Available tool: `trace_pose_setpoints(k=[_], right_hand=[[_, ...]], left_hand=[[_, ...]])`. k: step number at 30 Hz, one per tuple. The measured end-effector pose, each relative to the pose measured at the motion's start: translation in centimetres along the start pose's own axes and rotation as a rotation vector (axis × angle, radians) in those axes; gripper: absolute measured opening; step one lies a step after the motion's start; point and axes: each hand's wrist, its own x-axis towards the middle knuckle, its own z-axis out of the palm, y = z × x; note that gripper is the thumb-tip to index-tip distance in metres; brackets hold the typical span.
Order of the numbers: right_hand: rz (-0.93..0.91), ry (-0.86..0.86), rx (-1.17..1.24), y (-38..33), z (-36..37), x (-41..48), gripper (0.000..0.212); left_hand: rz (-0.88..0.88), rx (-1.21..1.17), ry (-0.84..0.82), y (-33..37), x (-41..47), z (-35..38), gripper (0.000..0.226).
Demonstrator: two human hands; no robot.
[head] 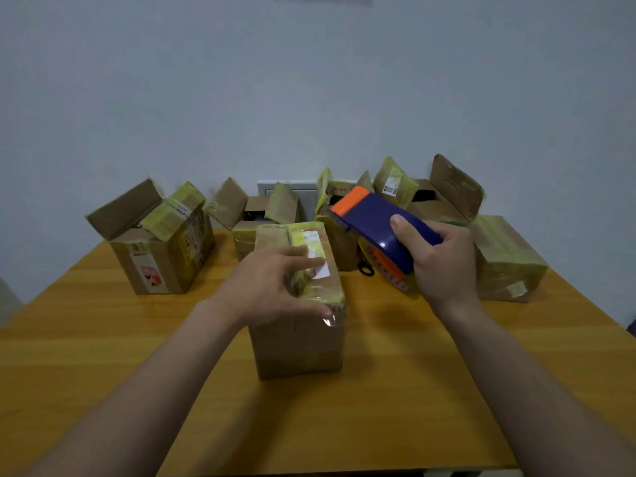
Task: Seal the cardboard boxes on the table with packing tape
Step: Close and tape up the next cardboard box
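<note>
Pressing down on the near box point(299, 342) at the middle of the table point(103, 373), our left hand point(275, 287) lies spread over its closed top flaps. The fingers are loosely splayed and the thumb sits on the front edge, where a shiny end of clear tape point(328, 320) folds onto the front face. We judge the hand is there to keep the flaps shut and to rub that tape end flat so it bonds.

Our right hand point(444, 266) is wrapped round the blue tape dispenser point(378, 222), thumb on top. It holds the tool lifted off the box at about two o'clock, orange end tilted up toward twelve. Held so, it leaves the top free for the left hand and seems ready to come down for another strip.

At ten o'clock stands a box with open flaps point(158, 256), and more open boxes point(261, 215) line the far edge from eleven to one. At three o'clock, behind the right hand, a box with flaps down point(506, 263) looks already taped. We reckon the near box is nearly sealed while several others wait.
</note>
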Motion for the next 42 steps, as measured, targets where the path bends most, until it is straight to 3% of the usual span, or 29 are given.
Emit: trace_pose_setpoints(k=[8, 12, 15, 22, 26, 31, 37, 42], right_hand=[[0.023, -0.013, 0.345, -1.8, 5.5, -0.6, 0.028], [0.041, -0.028, 0.461, -1.6, 7.3, -0.7, 0.026], [0.094, -0.029, 0.546, -0.8, 8.3, -0.9, 0.027], [0.176, -0.019, 0.646, 0.3, 9.5, -1.4, 0.029], [0.222, 0.008, 0.717, 0.5, 9.6, -1.6, 0.033], [0.26, 0.024, 0.73, 0.4, 9.6, -1.8, 0.032], [0.293, 0.052, 0.75, 0.5, 9.4, -1.6, 0.039], [0.289, 0.179, 0.635, 1.5, 8.1, -1.3, 0.041]], left_hand=[[0.083, 0.07, 0.349, -0.4, -1.7, 2.5, 0.092], [0.272, -0.304, 0.578, -2.7, -2.6, 4.8, 0.063], [0.288, -0.464, 0.705, -4.3, -2.9, 6.5, 0.038], [0.394, -0.433, 0.537, -6.9, -3.3, 7.0, 0.039], [0.354, -0.559, 0.666, -7.2, -3.8, 8.0, 0.047], [0.302, -0.389, 0.7, -6.3, -3.7, 7.0, 0.035], [0.224, -0.191, 0.378, -3.3, -3.4, 2.6, 0.049], [0.244, -0.265, 0.3, -2.0, -3.1, 2.7, 0.046]])
